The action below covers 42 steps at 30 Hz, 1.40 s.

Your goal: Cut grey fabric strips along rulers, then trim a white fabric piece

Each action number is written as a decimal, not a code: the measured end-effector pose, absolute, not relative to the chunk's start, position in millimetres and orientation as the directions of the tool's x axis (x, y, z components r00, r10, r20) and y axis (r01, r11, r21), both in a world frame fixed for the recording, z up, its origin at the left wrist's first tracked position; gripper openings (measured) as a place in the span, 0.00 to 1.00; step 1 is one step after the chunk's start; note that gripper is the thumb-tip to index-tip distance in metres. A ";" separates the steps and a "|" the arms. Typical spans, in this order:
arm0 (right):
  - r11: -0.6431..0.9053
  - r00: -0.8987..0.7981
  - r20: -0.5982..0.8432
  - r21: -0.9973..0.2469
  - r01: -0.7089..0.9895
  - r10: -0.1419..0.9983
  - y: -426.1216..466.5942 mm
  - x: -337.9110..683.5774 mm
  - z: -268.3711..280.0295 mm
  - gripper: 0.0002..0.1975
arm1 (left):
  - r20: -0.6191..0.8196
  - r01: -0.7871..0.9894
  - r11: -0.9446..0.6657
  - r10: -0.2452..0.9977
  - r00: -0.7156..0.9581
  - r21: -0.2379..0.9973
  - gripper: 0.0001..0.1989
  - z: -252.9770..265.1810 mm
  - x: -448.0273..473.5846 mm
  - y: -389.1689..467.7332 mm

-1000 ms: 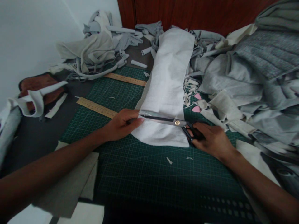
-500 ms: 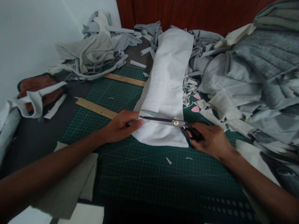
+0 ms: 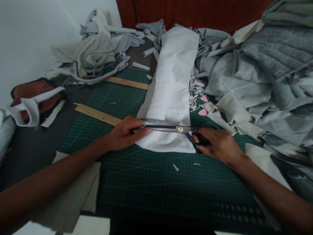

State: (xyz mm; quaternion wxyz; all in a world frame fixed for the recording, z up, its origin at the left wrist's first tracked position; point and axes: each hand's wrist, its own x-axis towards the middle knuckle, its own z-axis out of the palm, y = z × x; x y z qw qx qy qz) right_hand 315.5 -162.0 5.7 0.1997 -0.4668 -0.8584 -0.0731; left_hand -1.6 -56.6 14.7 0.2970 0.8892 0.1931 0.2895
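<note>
A long strip of white fabric [image 3: 174, 75] lies lengthwise over the green cutting mat [image 3: 151, 182]. In my right hand [image 3: 215, 143] are large black-handled fabric scissors [image 3: 180, 129], their blades lying across the near part of the strip and pointing left. My left hand [image 3: 127, 132] pinches the strip's left edge between thumb and fingers, right by the blade tips. A dark spot shows under those fingers; I cannot tell what it is. One wooden ruler [image 3: 96, 114] runs under or up to my left hand.
A second wooden ruler [image 3: 127, 83] crosses the mat farther back. Grey and cream fabric heaps [image 3: 244, 75] crowd the right, with another fabric pile [image 3: 95, 49] at back left. Two pink chalk pieces [image 3: 202, 112] sit by small scraps. Folded beige cloth [image 3: 70, 192] lies near my left forearm.
The camera view has shifted slightly, moving everything a little left. The scissors' blades look more closed and have moved slightly left against the fabric; both hands keep their grip.
</note>
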 end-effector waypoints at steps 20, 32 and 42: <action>0.591 -0.523 0.338 -0.140 0.794 0.782 -163.7 319.8 12.6 0.05 | 0.434 0.154 -0.745 0.529 0.729 0.649 0.17 13.5 -2.2 -56.9; 0.520 -0.449 0.371 -0.114 0.846 0.813 -164.1 315.1 8.2 0.02 | 0.413 0.142 -0.705 0.553 0.724 0.695 0.18 14.1 -0.7 -57.2; 0.528 -0.471 0.372 -0.064 0.847 0.800 -164.0 315.2 6.6 0.04 | 0.413 0.154 -0.723 0.540 0.733 0.673 0.14 14.0 -1.4 -57.4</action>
